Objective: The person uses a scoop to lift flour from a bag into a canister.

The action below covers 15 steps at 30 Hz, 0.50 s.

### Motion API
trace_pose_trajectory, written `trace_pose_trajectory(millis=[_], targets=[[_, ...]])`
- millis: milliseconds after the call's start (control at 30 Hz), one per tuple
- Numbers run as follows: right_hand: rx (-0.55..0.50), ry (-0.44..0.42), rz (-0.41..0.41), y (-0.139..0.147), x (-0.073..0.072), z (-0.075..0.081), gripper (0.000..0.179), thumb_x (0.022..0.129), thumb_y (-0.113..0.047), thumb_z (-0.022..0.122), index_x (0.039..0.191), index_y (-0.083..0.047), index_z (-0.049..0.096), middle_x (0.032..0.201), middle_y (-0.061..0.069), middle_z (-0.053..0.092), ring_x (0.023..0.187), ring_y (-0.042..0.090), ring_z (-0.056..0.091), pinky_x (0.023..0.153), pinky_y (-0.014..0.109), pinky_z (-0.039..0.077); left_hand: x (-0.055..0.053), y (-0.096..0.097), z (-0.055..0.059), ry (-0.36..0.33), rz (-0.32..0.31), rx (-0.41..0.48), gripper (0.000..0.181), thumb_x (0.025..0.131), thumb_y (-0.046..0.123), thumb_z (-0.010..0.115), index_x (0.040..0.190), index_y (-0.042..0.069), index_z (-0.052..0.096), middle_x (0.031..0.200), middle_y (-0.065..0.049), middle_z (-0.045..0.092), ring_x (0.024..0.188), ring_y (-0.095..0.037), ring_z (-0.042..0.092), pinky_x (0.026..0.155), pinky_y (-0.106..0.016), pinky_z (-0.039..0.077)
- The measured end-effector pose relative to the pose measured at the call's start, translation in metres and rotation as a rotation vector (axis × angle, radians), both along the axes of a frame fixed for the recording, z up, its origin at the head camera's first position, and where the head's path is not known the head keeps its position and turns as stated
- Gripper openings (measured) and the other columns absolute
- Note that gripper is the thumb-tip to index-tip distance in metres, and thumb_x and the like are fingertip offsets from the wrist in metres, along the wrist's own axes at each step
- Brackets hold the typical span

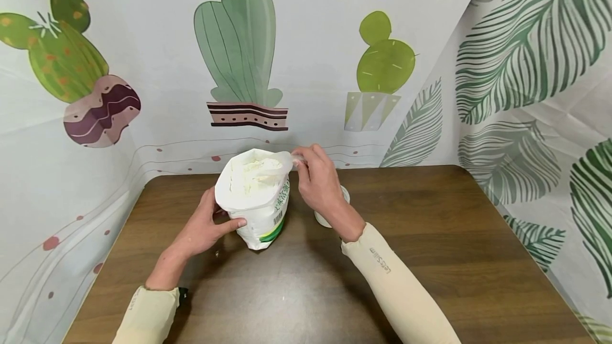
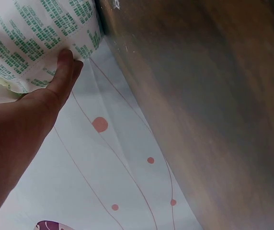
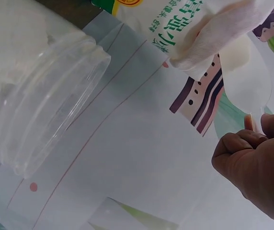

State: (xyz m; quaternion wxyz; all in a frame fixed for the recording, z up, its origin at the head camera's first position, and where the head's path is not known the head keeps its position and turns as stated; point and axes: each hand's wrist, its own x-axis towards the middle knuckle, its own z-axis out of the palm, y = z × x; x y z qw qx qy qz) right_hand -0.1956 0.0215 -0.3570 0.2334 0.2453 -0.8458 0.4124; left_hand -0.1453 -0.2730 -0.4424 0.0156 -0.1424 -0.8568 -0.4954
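An open flour bag [image 1: 258, 227] stands on the table, its wide mouth showing pale flour [image 1: 255, 174] inside. My left hand [image 1: 203, 230] holds the bag from the left, thumb across its front and the other fingers partly hidden behind. In the left wrist view, fingertips of the left hand [image 2: 41, 103] lie against the green-printed side of the bag [image 2: 41, 36]. My right hand [image 1: 317, 177] pinches the handle of a translucent plastic scoop [image 3: 245, 79]. The scoop's bowl is over the right rim of the bag, with some flour in it.
A clear plastic jar [image 3: 55, 105] with its mouth open stands right of the bag, mostly behind my right wrist in the head view. The brown wooden table [image 1: 406, 259] meets a cactus-printed cloth wall [image 1: 315, 68] at its back edge.
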Motion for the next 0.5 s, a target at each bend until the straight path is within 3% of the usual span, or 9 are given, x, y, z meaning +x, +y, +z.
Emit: trace_pose_trajectory(millis=[500], targets=[[-0.097,0.013,0.015,0.01,0.014,0.004,0.016,0.106,-0.005,0.064,0.116,0.001,0.074,0.093,0.01,0.061,0.075,0.019,0.052,0.066,0.031,0.047,-0.001,-0.001,-0.001,0.018,-0.007,-0.003,0.092,0.09,0.023,0.089,0.16,0.011,0.03,0.153,-0.014,0.033,0.134,-0.026,0.04,0.104,-0.053,0.05]])
